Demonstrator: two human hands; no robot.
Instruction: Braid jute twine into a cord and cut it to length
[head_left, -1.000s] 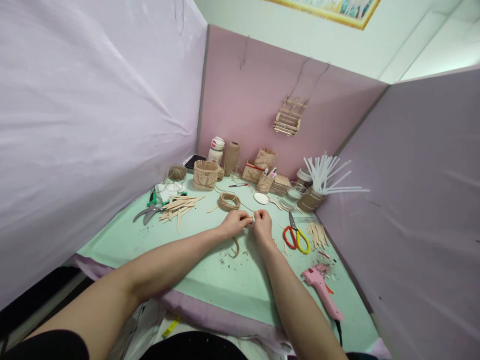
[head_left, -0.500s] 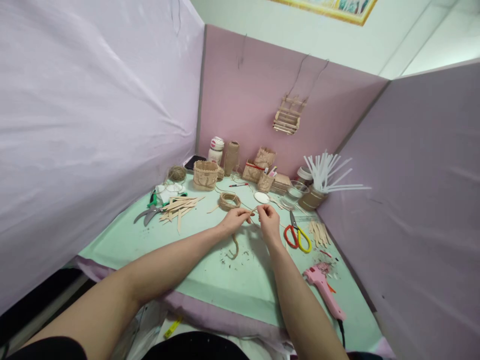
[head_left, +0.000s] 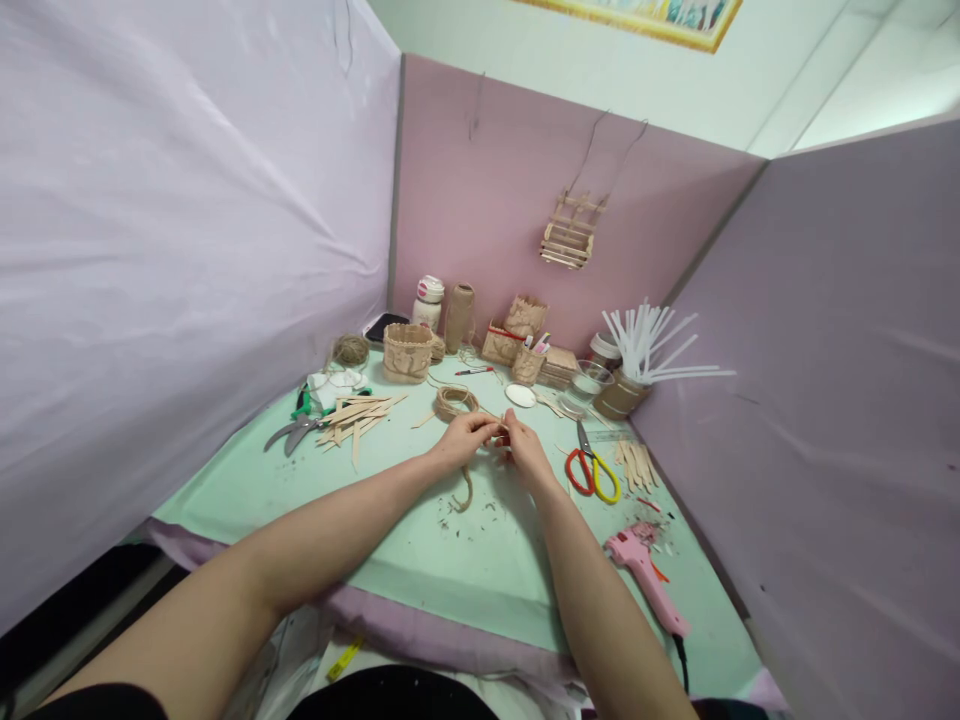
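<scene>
My left hand (head_left: 466, 438) pinches a brown jute cord at the middle of the table. Fingertip to fingertip with it, my right hand (head_left: 523, 446) is closed on the cord too; the exact spot between the fingers is mostly hidden. A tail of the jute cord (head_left: 469, 488) hangs below my left hand and curls on the tabletop. Just behind the hands lies a coil of jute cord (head_left: 456, 402). Scissors (head_left: 591, 468) with one red and one yellow handle lie to the right of my right hand.
Pruning shears (head_left: 296, 432) and a pile of thin wooden strips (head_left: 356, 415) lie at left. A pink glue gun (head_left: 646, 578) rests at front right. A woven-looking basket (head_left: 407, 352), a clear cup (head_left: 585, 388) and white glue sticks (head_left: 643, 340) stand along the back.
My right hand has moved left and closed in on my left hand; the gap between them is gone. The whole view has shifted slightly.
</scene>
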